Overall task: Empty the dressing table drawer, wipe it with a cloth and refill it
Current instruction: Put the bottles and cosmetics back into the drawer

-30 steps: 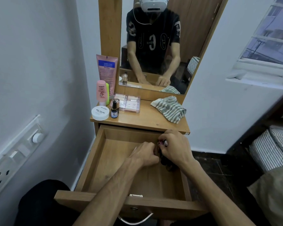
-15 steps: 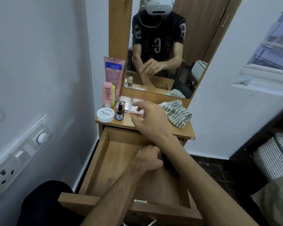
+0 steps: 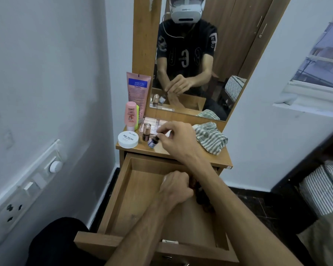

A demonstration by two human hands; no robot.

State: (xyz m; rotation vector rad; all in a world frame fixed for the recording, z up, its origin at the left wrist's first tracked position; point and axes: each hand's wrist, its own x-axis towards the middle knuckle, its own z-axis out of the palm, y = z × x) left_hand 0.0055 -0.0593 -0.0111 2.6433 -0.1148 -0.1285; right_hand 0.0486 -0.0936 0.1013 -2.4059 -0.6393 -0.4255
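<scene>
The wooden drawer (image 3: pixel 140 200) is pulled out below the dressing table top (image 3: pixel 215 159). My left hand (image 3: pixel 175 187) is inside it near the right wall, fingers closed against some dark small items (image 3: pixel 202 199) that my right forearm partly hides. Over the table top, my right hand (image 3: pixel 178 140) pinches the cap of a small blue-labelled bottle (image 3: pixel 151 144), which tilts with its base on the wood. A brownish little bottle (image 3: pixel 146 131) stands just behind it. The striped green-and-white cloth (image 3: pixel 210 138) lies crumpled on the right of the top.
At the top's left stand a white nail polish jar (image 3: pixel 128 139), a pink bottle (image 3: pixel 131 116), a tall pink tube (image 3: pixel 137 89) and a clear palette (image 3: pixel 152 121). A mirror (image 3: pixel 238 54) rises behind. Wall sockets (image 3: pixel 27 189) lie left, striped bedding (image 3: pixel 325 185) right, my knee (image 3: pixel 56 240) near the drawer front.
My right hand left the drawer, went up over the table top and now pinches the small blue-labelled bottle there. My left hand stayed in the drawer on the dark items.
</scene>
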